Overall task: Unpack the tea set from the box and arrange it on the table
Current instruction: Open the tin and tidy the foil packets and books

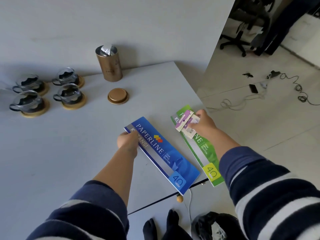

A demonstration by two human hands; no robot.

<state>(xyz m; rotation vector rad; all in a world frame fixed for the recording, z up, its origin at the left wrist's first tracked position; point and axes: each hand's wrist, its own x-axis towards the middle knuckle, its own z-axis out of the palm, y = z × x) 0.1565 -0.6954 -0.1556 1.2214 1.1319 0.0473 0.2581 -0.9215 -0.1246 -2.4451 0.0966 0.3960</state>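
Several glass tea cups (69,93) with dark holders stand on round wooden coasters at the table's far left. A bronze tea canister (109,65) stands open behind them with a foil bag in it, and its lid (118,96) lies in front. My left hand (127,139) grips the far end of a blue receipt book (166,158). My right hand (202,124) holds a small purple and white packet (184,122) over a green receipt book (205,153) near the table's right edge. No box is in view.
The white table (60,153) ends at the right, and its near edge runs under the books. Below it are my dark socks (162,224), a black bag (213,226) and a white cable. Cables and a phone (253,88) lie on the tiled floor; an office chair stands far right.
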